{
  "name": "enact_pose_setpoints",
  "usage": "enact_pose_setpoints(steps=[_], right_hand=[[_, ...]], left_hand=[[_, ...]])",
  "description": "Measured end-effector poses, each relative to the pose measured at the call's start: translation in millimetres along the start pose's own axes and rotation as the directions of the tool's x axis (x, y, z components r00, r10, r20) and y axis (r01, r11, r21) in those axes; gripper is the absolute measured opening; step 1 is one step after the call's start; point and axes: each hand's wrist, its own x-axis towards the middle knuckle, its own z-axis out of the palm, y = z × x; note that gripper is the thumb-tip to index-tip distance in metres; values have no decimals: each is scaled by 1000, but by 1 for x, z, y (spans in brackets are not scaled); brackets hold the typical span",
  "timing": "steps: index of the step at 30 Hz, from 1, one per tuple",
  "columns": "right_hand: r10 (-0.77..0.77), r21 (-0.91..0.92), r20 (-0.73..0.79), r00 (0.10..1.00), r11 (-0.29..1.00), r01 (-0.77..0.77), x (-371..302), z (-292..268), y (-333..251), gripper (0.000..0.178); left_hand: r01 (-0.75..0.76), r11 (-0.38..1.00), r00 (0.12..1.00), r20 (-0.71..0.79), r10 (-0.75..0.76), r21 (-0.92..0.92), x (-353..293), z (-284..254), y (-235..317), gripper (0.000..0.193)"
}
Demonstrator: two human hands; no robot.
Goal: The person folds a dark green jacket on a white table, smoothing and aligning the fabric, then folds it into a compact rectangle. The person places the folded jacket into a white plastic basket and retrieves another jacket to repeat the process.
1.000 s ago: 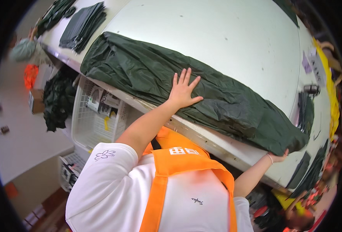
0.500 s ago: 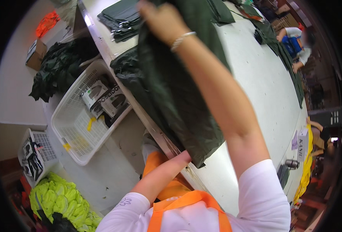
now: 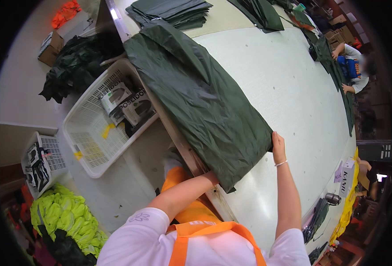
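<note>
A long folded piece of dark green, slightly shiny fabric (image 3: 205, 102) lies along the left edge of the white table (image 3: 302, 115), creased and doubled over. My right hand (image 3: 278, 148), with a pale bracelet at the wrist, pinches its near right corner between thumb and fingers. At the near left corner my left hand (image 3: 213, 177) reaches in under the fabric, so its fingers are hidden. Beyond the far end of the piece sits a stack of folded dark green fabric (image 3: 171, 12).
Left of the table stands a white plastic basket (image 3: 83, 166) holding printed packages (image 3: 136, 106). Dark green fabric (image 3: 72, 66) is heaped behind it; bright yellow-green fabric (image 3: 67, 213) lies at lower left. A co-worker (image 3: 353, 66) handles green fabric across the table. A metal cup (image 3: 333, 199) stands at right.
My right hand has come down from the far end of the fabric to its near right corner. The fabric, lifted and bunched before, now lies spread flatter. My left hand stays at the near corner.
</note>
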Motion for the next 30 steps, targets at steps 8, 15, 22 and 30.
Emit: enact_pose_setpoints(steps=[8, 15, 22, 30], right_hand=[[-101, -441, -449, 888, 889, -122, -59, 26, 38, 51], [-2, -615, -403, 915, 741, -269, -64, 24, 32, 34], [-479, -613, -148, 865, 731, 300, -10, 74, -79, 20], [-66, -597, 109, 992, 794, 118, 82, 178, -165, 36]], left_hand=[[-106, 991, 977, 179, 120, -85, -73, -35, 15, 51], [-256, 934, 963, -155, 222, -248, -75, -85, 16, 20], [186, 981, 709, -685, -167, -47, 1, -284, -162, 14], [667, 744, 683, -437, -585, 46, 103, -381, -334, 59]])
